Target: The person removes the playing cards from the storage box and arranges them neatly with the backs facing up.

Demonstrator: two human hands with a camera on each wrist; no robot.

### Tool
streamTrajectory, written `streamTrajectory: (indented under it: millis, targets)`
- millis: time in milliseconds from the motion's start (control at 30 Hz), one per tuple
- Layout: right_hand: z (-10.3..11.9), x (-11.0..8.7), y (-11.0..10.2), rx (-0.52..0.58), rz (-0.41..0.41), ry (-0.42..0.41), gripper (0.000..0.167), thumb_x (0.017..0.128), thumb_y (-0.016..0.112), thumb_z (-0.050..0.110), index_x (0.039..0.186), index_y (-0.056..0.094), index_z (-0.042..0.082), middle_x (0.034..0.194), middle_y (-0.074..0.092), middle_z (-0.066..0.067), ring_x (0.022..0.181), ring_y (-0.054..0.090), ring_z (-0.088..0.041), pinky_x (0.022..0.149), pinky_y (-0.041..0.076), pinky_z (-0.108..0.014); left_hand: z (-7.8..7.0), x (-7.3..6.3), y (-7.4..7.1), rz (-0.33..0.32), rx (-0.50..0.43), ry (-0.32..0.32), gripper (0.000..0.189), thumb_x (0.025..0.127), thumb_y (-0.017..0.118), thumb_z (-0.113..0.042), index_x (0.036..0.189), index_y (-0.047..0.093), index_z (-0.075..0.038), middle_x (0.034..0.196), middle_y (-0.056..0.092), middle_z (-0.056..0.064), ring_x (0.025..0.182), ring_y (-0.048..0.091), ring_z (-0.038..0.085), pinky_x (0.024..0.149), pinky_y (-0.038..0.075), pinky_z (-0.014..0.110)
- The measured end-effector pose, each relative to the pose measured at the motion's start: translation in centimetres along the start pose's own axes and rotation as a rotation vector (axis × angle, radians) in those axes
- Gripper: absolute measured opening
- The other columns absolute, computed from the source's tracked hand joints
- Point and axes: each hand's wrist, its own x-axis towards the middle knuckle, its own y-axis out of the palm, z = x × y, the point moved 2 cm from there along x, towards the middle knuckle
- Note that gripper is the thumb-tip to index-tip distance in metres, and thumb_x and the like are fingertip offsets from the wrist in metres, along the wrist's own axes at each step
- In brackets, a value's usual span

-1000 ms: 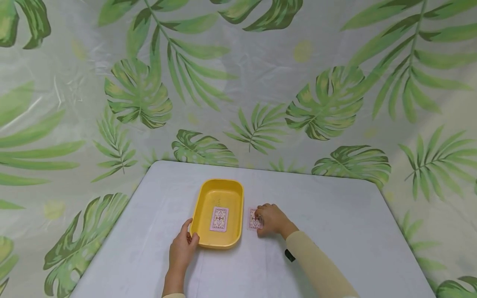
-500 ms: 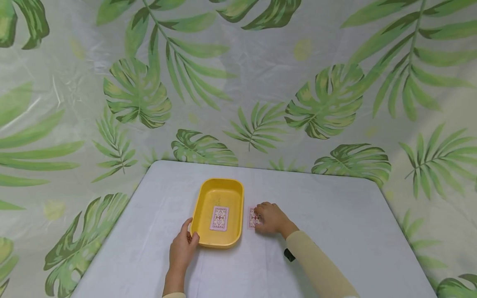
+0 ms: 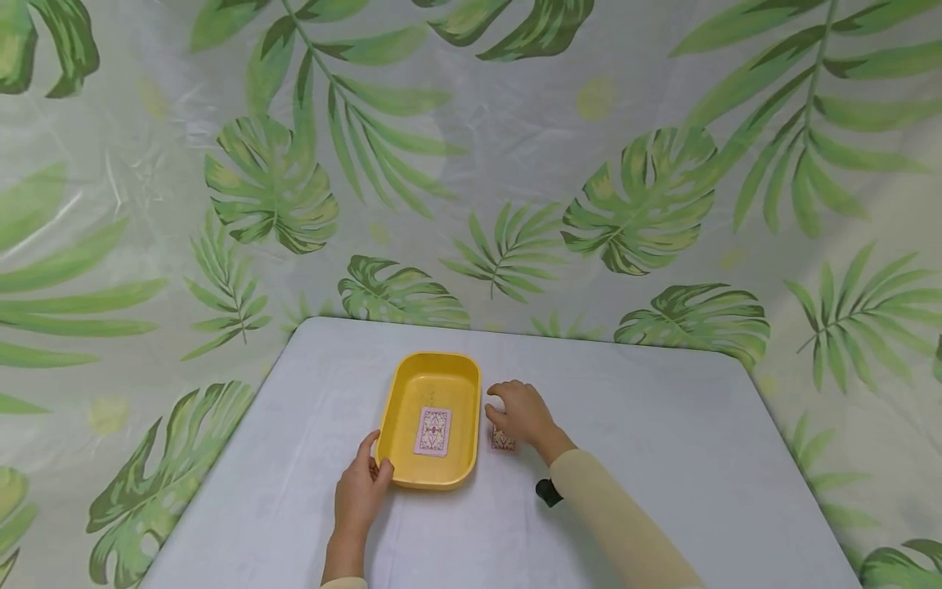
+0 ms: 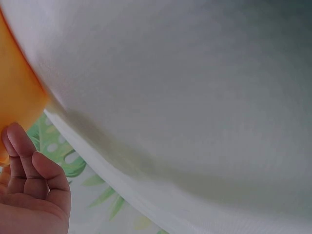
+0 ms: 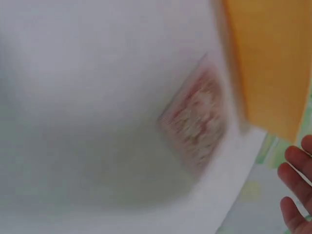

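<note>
In the head view my left hand point(image 3: 360, 492) grips the near left corner of a yellow tray point(image 3: 388, 406), thumb over the rim and fingers along the outside. A playing card point(image 3: 432, 432) with a pink bordered back lies inside the tray. A second card with a similar back, this playing card point(image 3: 504, 442), lies on the table just right of the tray, partly covered by my right hand point(image 3: 522, 413). In the right wrist view that playing card point(image 5: 197, 119) lies flat and blurred, while the right hand's fingers point(image 5: 297, 183) are spread apart from it, holding nothing visible.
A white cloth covers the table point(image 3: 625, 474). Behind it hangs a leaf-patterned sheet point(image 3: 515, 164). A small dark object point(image 3: 548, 492) shows beside the right sleeve, near the wrist.
My right hand has left the card beside the tray, shifting up and left toward the tray's right rim; the card stays on the table. The left hand and tray hold still.
</note>
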Motion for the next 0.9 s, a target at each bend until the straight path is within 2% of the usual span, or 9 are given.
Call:
streamTrajectory:
  millis: [67,167,400,633,700,800,900]
  targets:
    - [1.1,0.5,-0.2,0.054,-0.007,0.023,0.032,0.093,0.060,0.026,0.116,0.068,0.005,0.115,0.067,-0.008,0.109,0.060,-0.028,0.097,0.043,-0.044,0.0,0.0,-0.1,0.002,0.000,-0.004,0.052,0.089,0.057,-0.014,0.140,0.049,-0.007,0.069,0.048,-0.001,0.058,0.042,0.014,0.055,0.037,0.030]
    - [2.7,1.2,-0.1,0.098,0.027,0.033,0.034,0.092,0.062,0.026,0.119,0.066,0.005,0.118,0.066,-0.009,0.112,0.059,-0.028,0.099,0.042,-0.043,0.0,0.0,-0.1,0.000,-0.005,-0.007,0.052,0.089,0.057,-0.014,0.140,0.049,-0.007,0.068,0.047,0.000,0.058,0.042,0.014,0.056,0.037,0.030]
    - [5.2,1.9,1.6,0.139,0.176,-0.001,0.037,0.089,0.065,0.024,0.120,0.065,0.004,0.119,0.065,-0.010,0.112,0.058,-0.027,0.097,0.044,-0.041,0.1,0.0,-0.1,0.010,-0.023,0.004,0.053,0.089,0.057,-0.014,0.141,0.048,-0.007,0.068,0.048,-0.001,0.058,0.042,0.013,0.055,0.037,0.029]
    - [6.2,2.6,3.7,0.078,0.228,-0.050,0.041,0.085,0.071,0.024,0.119,0.066,0.003,0.116,0.067,-0.008,0.109,0.061,-0.023,0.095,0.045,-0.036,0.1,0.1,-0.2,0.008,-0.024,0.000,0.053,0.089,0.057,-0.014,0.141,0.048,-0.008,0.068,0.047,-0.001,0.057,0.041,0.013,0.055,0.036,0.029]
    - [6.5,2.8,4.0,0.061,0.236,-0.047,0.042,0.082,0.073,0.023,0.119,0.066,0.003,0.112,0.067,-0.007,0.103,0.062,-0.020,0.093,0.047,-0.035,0.1,0.1,-0.2,0.006,-0.027,0.000,0.052,0.089,0.057,-0.014,0.140,0.048,-0.008,0.068,0.047,-0.001,0.057,0.041,0.013,0.055,0.036,0.029]
    - [6.8,3.2,4.4,0.040,0.266,-0.023,0.044,0.080,0.074,0.022,0.118,0.066,0.003,0.099,0.065,-0.002,0.088,0.060,-0.016,0.085,0.048,-0.031,0.1,0.1,-0.2,0.011,-0.034,-0.006,0.052,0.089,0.057,-0.013,0.140,0.048,-0.008,0.068,0.047,-0.001,0.057,0.042,0.013,0.054,0.037,0.029]
    - [7.0,3.6,4.8,0.007,0.314,0.002,0.038,0.077,0.076,0.025,0.109,0.066,0.007,0.084,0.058,0.003,0.075,0.052,-0.014,0.076,0.047,-0.029,0.1,0.0,-0.2,0.020,-0.042,-0.011,0.053,0.089,0.057,-0.013,0.141,0.048,-0.009,0.068,0.048,-0.002,0.057,0.042,0.013,0.055,0.037,0.029]
